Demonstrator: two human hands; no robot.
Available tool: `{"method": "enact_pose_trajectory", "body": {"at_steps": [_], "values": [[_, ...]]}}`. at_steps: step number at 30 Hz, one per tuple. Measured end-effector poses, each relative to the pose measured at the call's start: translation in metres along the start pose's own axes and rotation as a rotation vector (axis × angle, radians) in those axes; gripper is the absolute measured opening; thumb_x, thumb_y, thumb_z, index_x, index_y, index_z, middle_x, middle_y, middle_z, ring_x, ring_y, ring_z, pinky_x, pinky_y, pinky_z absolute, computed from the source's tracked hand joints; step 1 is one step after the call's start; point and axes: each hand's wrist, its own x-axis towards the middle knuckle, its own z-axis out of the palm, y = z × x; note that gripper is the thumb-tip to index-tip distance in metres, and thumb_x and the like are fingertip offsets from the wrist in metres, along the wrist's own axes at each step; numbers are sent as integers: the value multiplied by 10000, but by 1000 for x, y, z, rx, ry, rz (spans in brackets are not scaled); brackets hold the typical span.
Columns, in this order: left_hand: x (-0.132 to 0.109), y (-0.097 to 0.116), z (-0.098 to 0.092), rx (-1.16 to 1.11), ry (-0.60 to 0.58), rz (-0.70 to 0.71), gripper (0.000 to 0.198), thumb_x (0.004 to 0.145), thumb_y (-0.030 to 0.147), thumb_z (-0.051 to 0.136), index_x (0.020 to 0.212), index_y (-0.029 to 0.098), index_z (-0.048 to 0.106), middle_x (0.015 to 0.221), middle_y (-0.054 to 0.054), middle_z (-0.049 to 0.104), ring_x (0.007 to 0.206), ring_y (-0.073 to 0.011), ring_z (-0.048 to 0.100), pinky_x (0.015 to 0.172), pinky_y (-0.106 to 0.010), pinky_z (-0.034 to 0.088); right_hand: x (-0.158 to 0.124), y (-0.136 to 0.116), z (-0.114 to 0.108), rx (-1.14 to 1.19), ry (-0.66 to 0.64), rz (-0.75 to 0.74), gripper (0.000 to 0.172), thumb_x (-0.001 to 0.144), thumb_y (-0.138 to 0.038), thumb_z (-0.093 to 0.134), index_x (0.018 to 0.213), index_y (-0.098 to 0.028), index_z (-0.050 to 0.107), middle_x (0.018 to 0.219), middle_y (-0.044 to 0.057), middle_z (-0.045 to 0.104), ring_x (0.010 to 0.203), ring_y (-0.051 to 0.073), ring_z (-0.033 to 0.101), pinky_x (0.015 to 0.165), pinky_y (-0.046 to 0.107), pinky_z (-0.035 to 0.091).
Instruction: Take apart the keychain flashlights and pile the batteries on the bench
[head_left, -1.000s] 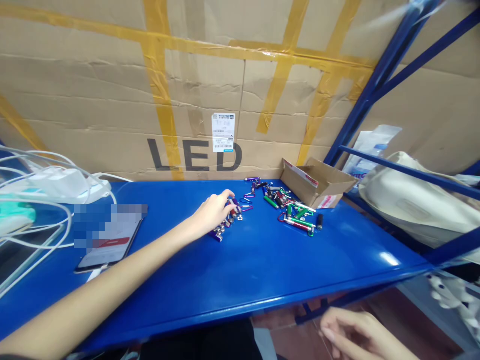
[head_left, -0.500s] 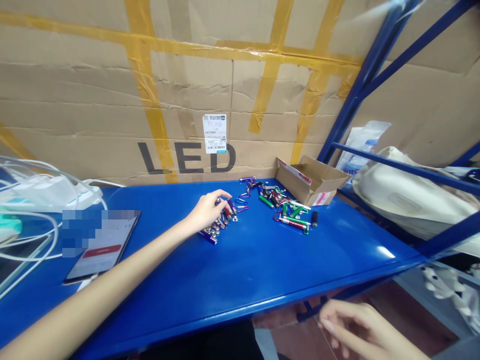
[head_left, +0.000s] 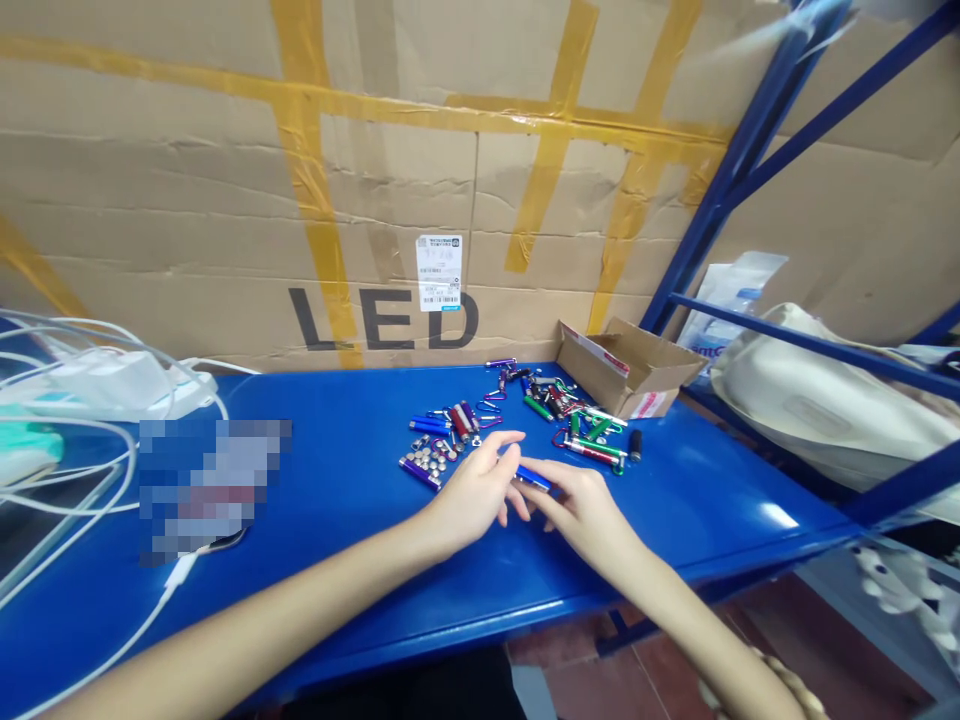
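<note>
Between my two hands is a small blue metal tube [head_left: 534, 478]. My right hand [head_left: 581, 500] grips it between thumb and fingers. My left hand [head_left: 480, 485] touches its left end, thumb and fingers closed round that end, which they hide. Left of my hands lie several silver button cells [head_left: 427, 460], with a purple tube [head_left: 419, 473], blue tubes [head_left: 430, 425] and red tubes [head_left: 460, 424] around them. Farther right is a pile of coloured tubes with clips, among them a green one [head_left: 538, 407] and a red one [head_left: 592, 453].
An open cardboard box [head_left: 630, 370] stands behind the pile. A phone [head_left: 217, 485] with a white cable and a white power strip [head_left: 120, 385] are at the left. Blue shelf bars [head_left: 720, 210] and a cream bag [head_left: 795, 375] are at the right.
My left hand has moved right and nearer, away from the button cells. My right hand has come up from below the table edge, and the blue tube now shows between both hands.
</note>
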Motion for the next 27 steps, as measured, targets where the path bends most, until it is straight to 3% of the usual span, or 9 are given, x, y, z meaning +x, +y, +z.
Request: {"method": "enact_pose_trajectory", "body": {"at_steps": [4, 8, 11, 14, 17, 19, 21, 25, 27], "values": [[-1, 4, -11, -14, 77, -86, 326, 944, 213, 258, 1235, 105, 357, 575, 26, 508, 471, -106, 552, 385, -163, 359, 4, -8, 13, -163, 0, -89, 366, 907, -264, 442, 1259, -186, 506, 784, 53, 643, 646, 171, 607, 629, 294, 508], [3, -2, -19, 1, 107, -138, 285, 950, 231, 255, 1161, 115, 407, 561, 33, 502, 446, -94, 532, 381, -156, 339, 5, -20, 26, -296, 5, -59, 409, 922, -211, 385, 1323, -140, 413, 1003, 116, 647, 811, 219, 644, 697, 329, 513], [6, -9, -21, 28, 99, -170, 319, 955, 307, 241, 1157, 121, 402, 470, 66, 447, 350, -84, 430, 348, -157, 271, 12, -24, 29, -384, -36, 15, 400, 931, -219, 362, 1320, -137, 406, 1104, 123, 626, 897, 241, 644, 724, 330, 508], [0, -10, -23, 63, 66, -185, 418, 946, 399, 223, 1243, 122, 324, 503, 47, 515, 325, -89, 377, 349, -182, 268, 22, -19, 22, -426, -72, 101, 379, 943, -241, 335, 1301, -156, 427, 972, 96, 676, 808, 211, 662, 678, 290, 501], [-20, -1, -25, 121, 48, -154, 475, 924, 427, 301, 1316, 162, 262, 676, -2, 618, 413, -105, 435, 434, -219, 358, 33, -3, 9, -451, -64, 168, 372, 932, -200, 325, 1259, -112, 480, 791, 88, 692, 651, 180, 656, 617, 264, 491], [-41, 8, -26, 301, 23, -57, 385, 900, 399, 379, 1239, 219, 413, 793, -23, 647, 558, -138, 528, 554, -258, 418, 38, 9, 1, -459, -72, 183, 364, 908, -165, 355, 1225, -121, 528, 723, 65, 687, 639, 173, 650, 623, 257, 488], [-65, 16, -27, 553, -13, 138, 263, 892, 382, 401, 1078, 285, 559, 892, -23, 660, 750, -194, 596, 674, -306, 443, 44, 20, -5, -460, -76, 185, 355, 880, -131, 383, 1173, -149, 581, 693, 41, 682, 660, 165, 647, 648, 248, 487], [-118, 6, -39, 772, 31, 527, 228, 876, 331, 442, 1043, 384, 588, 1030, 14, 664, 912, -225, 605, 772, -336, 469, 53, 30, -14, -475, -23, 212, 345, 852, -117, 426, 1149, -134, 599, 812, 69, 677, 695, 163, 638, 697, 267, 490], [-142, -10, -50, 788, 72, 573, 240, 855, 375, 490, 1078, 409, 572, 1089, 13, 642, 952, -230, 590, 800, -350, 483, 53, 21, -24, -486, 21, 221, 375, 851, -165, 480, 1218, -117, 544, 977, 115, 640, 717, 167, 631, 728, 298, 491]]}}
